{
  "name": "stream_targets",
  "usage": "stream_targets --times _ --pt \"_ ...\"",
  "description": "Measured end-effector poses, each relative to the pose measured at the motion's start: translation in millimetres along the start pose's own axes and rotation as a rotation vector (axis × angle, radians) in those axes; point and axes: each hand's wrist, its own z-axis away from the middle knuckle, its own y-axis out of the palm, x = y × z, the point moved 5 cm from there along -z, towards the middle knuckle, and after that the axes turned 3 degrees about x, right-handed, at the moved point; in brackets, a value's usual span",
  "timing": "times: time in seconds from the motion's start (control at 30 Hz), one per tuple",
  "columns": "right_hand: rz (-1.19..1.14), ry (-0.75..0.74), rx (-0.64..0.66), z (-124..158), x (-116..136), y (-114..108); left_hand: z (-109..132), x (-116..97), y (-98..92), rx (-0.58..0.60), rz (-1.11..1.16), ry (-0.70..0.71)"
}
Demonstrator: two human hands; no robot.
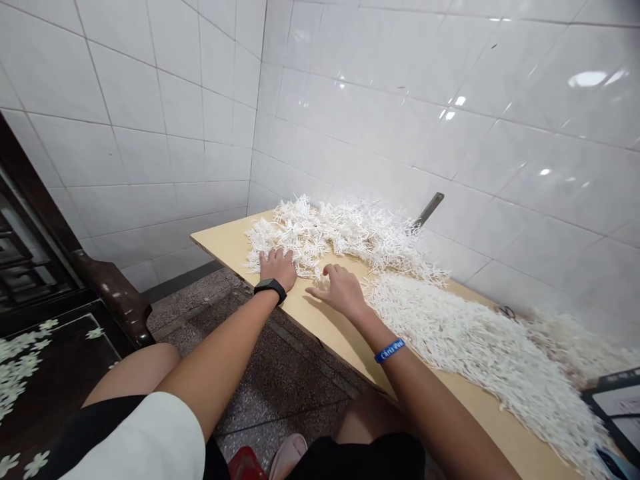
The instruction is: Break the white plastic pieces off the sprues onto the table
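Observation:
My left hand (279, 268), with a black band at the wrist, rests on the near left edge of a loose white stringy pile (350, 230), its fingers spread. Just right of it, my right hand (340, 288) hovers low over the wooden board (333, 323), thumb and fingers apart and nothing visible between them. A blue wristband (389, 350) circles my right forearm. Beyond both hands the pile spreads back toward the tiled wall. A second, flatter layer of short white pieces (465, 327) covers the right part of the board.
A grey metal strip (430, 209) leans up behind the pile. At the lower right lies a dark-framed object (617, 403). On the left stands a dark wooden chair (113, 293) with white flower-shaped pieces (20, 367) on its seat. Tiled walls border the board's back.

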Motion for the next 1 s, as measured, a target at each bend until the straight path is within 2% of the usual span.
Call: stream_targets --times 0.07,0.2,0.43,0.63,0.77,1.0 --pt "-0.068 0.015 -0.011 -11.1 2.0 10.5 0.7 -0.6 -1.2 -0.001 -0.002 0.001" --pt "-0.404 0.095 0.068 -22.4 -16.9 26.4 2.2 -2.1 -3.8 0.014 0.007 -0.008" --pt "-0.751 0.127 0.189 -24.4 -37.1 37.3 1.3 -1.6 -2.0 0.029 0.021 -0.012" --pt "-1.078 0.069 0.187 -20.0 -43.5 40.2 1.9 -1.6 -1.0 0.026 0.017 -0.009" --pt "-1.043 -0.007 0.214 -14.8 -40.4 34.8 3.3 -2.5 -3.5 0.003 0.005 -0.001" --pt "-0.845 0.003 0.180 -12.0 -32.8 34.0 2.9 -2.6 -1.1 0.007 -0.008 0.004"
